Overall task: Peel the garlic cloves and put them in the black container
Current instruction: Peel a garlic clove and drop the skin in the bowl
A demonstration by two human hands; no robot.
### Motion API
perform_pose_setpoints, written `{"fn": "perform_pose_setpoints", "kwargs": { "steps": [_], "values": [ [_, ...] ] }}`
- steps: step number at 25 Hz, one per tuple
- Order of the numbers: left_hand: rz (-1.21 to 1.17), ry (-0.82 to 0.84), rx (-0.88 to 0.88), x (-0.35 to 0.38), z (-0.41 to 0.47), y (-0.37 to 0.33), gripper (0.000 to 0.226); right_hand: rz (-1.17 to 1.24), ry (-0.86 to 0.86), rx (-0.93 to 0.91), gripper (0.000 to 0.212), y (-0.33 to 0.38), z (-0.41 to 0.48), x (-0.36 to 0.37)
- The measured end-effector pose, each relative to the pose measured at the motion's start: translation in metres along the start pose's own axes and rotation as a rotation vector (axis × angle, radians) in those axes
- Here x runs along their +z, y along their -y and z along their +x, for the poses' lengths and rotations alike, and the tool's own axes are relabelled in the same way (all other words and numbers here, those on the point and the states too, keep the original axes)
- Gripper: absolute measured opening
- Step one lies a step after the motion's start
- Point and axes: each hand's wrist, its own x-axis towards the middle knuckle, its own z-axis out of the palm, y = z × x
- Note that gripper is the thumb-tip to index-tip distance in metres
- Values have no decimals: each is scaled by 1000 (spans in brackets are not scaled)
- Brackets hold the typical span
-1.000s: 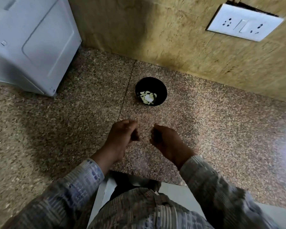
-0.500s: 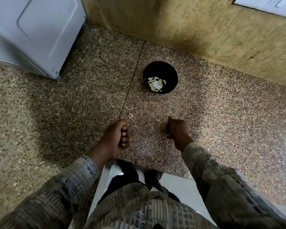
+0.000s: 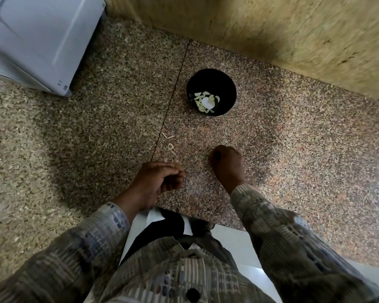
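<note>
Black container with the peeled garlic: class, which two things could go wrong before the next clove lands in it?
1. Peel scraps lie on the speckled counter between the left hand and the black container; they could get swept in with a clove.
2. The container stands beyond the right hand too, so a dropped clove might vanish against the speckles.

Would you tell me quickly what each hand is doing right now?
Left hand: curled, pinching a pale bit, it seems.
Right hand: curled; contents hidden.

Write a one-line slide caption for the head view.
Left hand and right hand low at a speckled counter with pale scraps, black container of peeled cloves beyond.
</note>
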Motion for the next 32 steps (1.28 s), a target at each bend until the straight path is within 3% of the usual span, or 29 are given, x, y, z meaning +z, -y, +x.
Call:
{"fn": "perform_pose_setpoints", "kwargs": {
  "steps": [5,10,14,19,21,23,25,27,29,32],
  "values": [
    [-47,-13,-31,-11,5,2,23,4,41,30,16,6,5,2],
    [-70,-42,-86,-22,12,10,25,352,32,299,13,24,8,10],
    [-20,-111,-86,-21,16,16,30,626,32,380,16,31,24,11],
    [174,-151,72,-9,33,23,29,912,-147,491,31,24,16,0],
    [396,-152,203,0,39,25,22,830,-165,480,24,12,4,-2],
    [718,-149,375,10,37,26,21,574,-153,382,23,-4,-12,-3],
    [991,-147,593,16,36,28,26,119,-195,139,33,-23,-26,5],
    [1259,-49,807,16,36,35,41,-183,-120,-70,56,-35,-43,20],
    [1466,27,989,9,41,47,53,-294,36,-159,72,-36,-58,34],
    [1447,-26,1056,1,42,47,58,-285,82,-255,74,-41,-70,35]
  ]
}}
